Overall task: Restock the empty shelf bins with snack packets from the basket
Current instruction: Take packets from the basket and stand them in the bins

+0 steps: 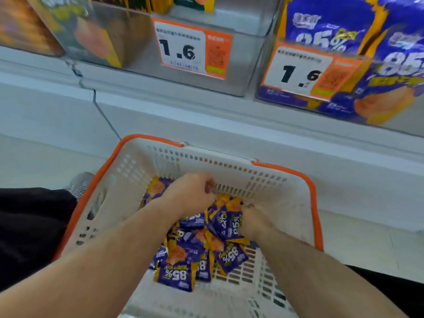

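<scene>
From the head camera, a white plastic basket (270, 193) with orange handles is sitting on the floor just below the shelf, and purple-and-yellow snack packets (183, 255) marked "85%" are lying in a loose heap on its slotted bottom. Both forearms are reaching down into it. The left hand (190, 193) is hovering over the far end of the heap with its fingers curled in, and whether that grip is grasping a packet cannot be told. The right hand (251, 222) is buried among the packets, its grip closing around a small bunch of them (227, 222) that is standing up against the palm.

Above, a clear shelf bin (229, 86) in the middle is showing mostly bare walls, with an orange-and-white price tag (192, 48) reading 1.6 on its front. The bin to its right (378, 102) is holding the same purple packets and is carrying a second 1.6 tag (305, 73). The bin to the left (91, 35) is holding yellow and dark packets, blurred.

A dark trouser leg (29, 226) and a grey shoe (79, 183) are sitting beside the basket's left wall.
</scene>
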Motion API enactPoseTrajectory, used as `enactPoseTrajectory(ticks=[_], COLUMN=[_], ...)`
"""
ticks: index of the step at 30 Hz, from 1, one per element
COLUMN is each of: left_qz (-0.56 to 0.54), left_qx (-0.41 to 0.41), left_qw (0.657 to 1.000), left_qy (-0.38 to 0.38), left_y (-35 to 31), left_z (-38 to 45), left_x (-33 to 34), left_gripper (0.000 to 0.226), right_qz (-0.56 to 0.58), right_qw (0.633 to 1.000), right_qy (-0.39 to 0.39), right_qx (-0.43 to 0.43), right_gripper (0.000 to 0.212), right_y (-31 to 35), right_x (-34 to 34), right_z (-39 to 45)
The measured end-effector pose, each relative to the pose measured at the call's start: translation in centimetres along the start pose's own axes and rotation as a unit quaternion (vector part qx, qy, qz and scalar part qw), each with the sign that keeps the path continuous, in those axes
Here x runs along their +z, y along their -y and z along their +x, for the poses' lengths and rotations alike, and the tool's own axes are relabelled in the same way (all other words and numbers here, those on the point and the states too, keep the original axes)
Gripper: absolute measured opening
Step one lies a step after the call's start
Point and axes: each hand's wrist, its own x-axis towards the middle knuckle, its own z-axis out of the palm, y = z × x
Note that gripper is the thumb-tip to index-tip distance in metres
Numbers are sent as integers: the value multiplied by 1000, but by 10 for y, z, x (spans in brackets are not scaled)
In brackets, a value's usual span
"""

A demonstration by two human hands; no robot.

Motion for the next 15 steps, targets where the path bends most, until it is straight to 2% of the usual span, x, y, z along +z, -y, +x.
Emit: enactPoseTrajectory(ticks=[3, 7, 9, 11, 13, 15], left_qz=[-2, 3, -1, 1, 8, 8], left_qx=[-14, -34, -42, -47, -48, -49], left_qw=[1000, 999, 999, 998, 998, 997], left_qy=[14, 19, 27, 35, 47, 60], left_y=[10, 19, 21, 21, 21, 18], left_z=[8, 14, 14, 13, 10, 5], left_x=[7, 11, 12, 13, 13, 12], left_gripper=[30, 32, 34, 34, 35, 37], right_qz=[-43, -97, -117, -122, -99, -55], right_qw=[999, 994, 992, 991, 994, 996], right_qy=[7, -25, -33, -36, -7, 29], right_qx=[-29, -30, -22, -32, -48, -64], right_gripper=[89, 105, 92, 65, 37, 30], right_y=[3, 6, 6, 6, 6, 7], right_x=[17, 28, 26, 20, 8, -12], right_z=[13, 20, 21, 23, 19, 10])
